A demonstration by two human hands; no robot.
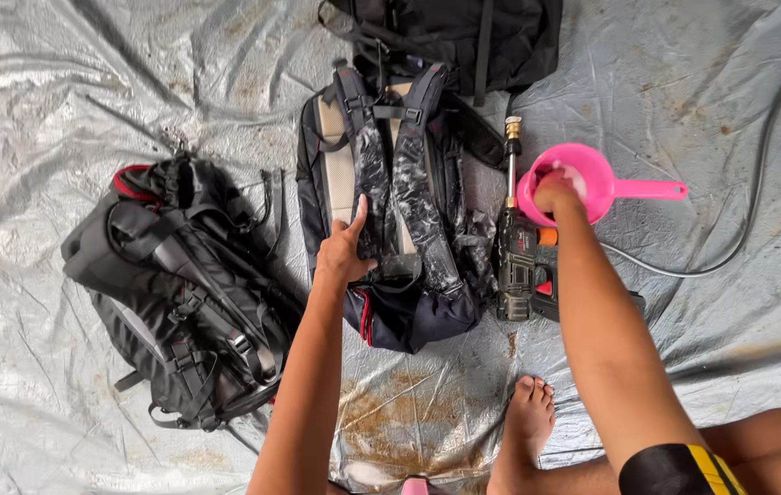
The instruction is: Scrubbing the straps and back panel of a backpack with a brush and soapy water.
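My left hand [344, 252] lies flat and open on the soapy backpack [390, 229], pressing its back panel; its shoulder straps already carry white lather, so I judge the scrubbing is partly done, with the lower body unlathered. My right hand [555, 194] dips into the pink scoop [592, 179] just right of the backpack, fingers bunched around something white I cannot tell. The spray gun [523, 257] lies between backpack and scoop. Left of it, another black backpack [179, 293] looks untouched.
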